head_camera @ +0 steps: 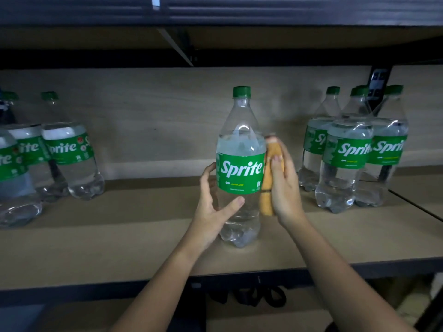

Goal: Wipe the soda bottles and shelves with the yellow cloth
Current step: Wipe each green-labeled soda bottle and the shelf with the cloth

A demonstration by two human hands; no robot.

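A single Sprite bottle [240, 164] stands upright in the middle of the wooden shelf [124, 238], and everything else is best placed from it. The left hand [212, 207] cups its lower left side, thumb across the front below the label and fingers curled round behind, steadying it. The right hand [284, 185] holds the folded yellow cloth [269, 178] flat against the bottle's right flank at label height, fingers bent over the cloth. This looks like the wiping of this one bottle, partway round. Next, I would judge, the cloth must travel round or the left hand must turn the bottle. To its left stands a cluster of bottles [69, 152]; to its right, another group [347, 152], all apparently awaiting their turn.
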